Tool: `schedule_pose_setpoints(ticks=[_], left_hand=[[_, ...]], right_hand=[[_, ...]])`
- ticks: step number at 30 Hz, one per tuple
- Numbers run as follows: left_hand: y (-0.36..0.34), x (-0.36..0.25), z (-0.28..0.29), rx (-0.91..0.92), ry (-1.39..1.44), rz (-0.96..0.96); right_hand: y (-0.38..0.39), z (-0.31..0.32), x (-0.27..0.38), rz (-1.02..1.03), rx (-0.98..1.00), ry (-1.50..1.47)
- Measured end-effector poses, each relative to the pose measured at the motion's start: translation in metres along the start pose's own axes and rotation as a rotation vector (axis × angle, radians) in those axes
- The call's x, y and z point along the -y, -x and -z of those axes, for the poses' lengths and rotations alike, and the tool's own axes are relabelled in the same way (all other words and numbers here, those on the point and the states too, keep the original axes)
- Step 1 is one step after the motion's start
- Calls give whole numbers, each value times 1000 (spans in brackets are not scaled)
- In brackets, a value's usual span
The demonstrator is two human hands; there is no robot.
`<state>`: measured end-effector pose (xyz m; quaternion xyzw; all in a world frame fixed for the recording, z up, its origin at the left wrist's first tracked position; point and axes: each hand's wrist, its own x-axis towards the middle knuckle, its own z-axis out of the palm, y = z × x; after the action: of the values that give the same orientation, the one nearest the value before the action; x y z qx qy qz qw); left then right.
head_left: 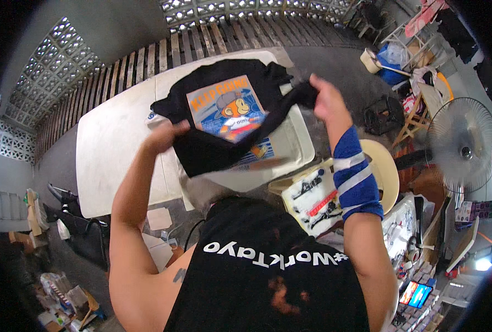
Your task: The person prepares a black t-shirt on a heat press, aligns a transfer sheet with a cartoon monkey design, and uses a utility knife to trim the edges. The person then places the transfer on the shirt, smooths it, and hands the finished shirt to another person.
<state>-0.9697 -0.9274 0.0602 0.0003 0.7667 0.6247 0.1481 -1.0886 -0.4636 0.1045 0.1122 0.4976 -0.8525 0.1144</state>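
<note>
A black T-shirt point(215, 83) with a bright cartoon monkey print point(232, 113) is spread between my hands above the white table point(119, 144). My left hand point(170, 135), slightly blurred, is closed on the shirt's left edge. At the right, my right hand point(330, 102) grips a bunched, blurred part of the same shirt and holds it raised. The shirt's near edge hangs in a dark fold across the bottom of the print. Below that fold, part of another blue and orange picture point(261, 150) shows; what it lies on is partly hidden.
Right of the table are a cream plastic chair point(387, 177) and a white board with dark and red marks point(315, 202). A spinning stand fan point(465, 152) stands farther right. Wooden slats point(146, 61) line the far side. A black bag point(83, 238) sits left of the table.
</note>
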Motion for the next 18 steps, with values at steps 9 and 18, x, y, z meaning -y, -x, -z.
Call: schedule_pose_setpoints(ticks=[9, 18], left_hand=[[10, -191, 125, -297, 580, -511], [109, -293, 144, -554, 164, -840]], right_hand=[[58, -114, 201, 494, 276, 96], [158, -84, 335, 1118, 149, 363]])
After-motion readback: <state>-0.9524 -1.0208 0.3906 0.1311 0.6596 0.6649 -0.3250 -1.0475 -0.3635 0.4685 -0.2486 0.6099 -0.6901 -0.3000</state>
